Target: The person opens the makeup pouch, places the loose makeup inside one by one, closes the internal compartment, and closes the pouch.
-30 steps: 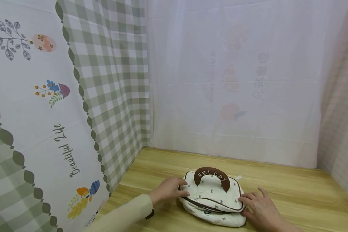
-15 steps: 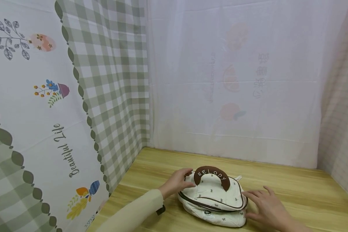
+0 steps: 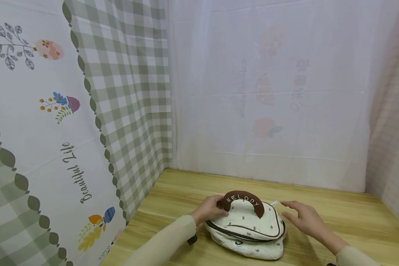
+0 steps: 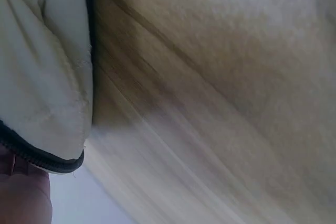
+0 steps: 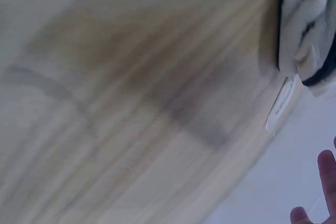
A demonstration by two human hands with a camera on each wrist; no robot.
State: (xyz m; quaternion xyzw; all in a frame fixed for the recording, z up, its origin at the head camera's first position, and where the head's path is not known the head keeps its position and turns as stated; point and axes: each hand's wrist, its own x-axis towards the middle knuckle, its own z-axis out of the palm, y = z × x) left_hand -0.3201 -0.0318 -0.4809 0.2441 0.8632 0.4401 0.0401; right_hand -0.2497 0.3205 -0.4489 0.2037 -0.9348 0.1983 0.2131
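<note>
A white quilted bag (image 3: pixel 249 222) printed with small dark bows lies on the table, its brown handle (image 3: pixel 243 195) lettered in white standing up from the top. Dark piping and a dark zipper run round it. At the bag's back left corner, beside the handle's left end, my left hand (image 3: pixel 210 208) holds the edge with thumb over the top; its other fingers are partly hidden. In the left wrist view, that hand (image 4: pixel 23 198) is at the zipper edge. My right hand (image 3: pixel 304 218) hovers apart from the bag's right side, fingers extended near a small white tag (image 3: pixel 274 203).
The wood-grain table (image 3: pixel 345 210) extends behind and to the right of the bag. A green checked cloth (image 3: pixel 129 92) hangs on the left, and a white curtain (image 3: pixel 212 129) closes off the back. Another pale checked cloth (image 3: pixel 392 147) stands at the right.
My left hand has slid from the bag's left side to its back left corner. My right hand has left the bag's right side and moved back, towards the tag. The bag has barely moved.
</note>
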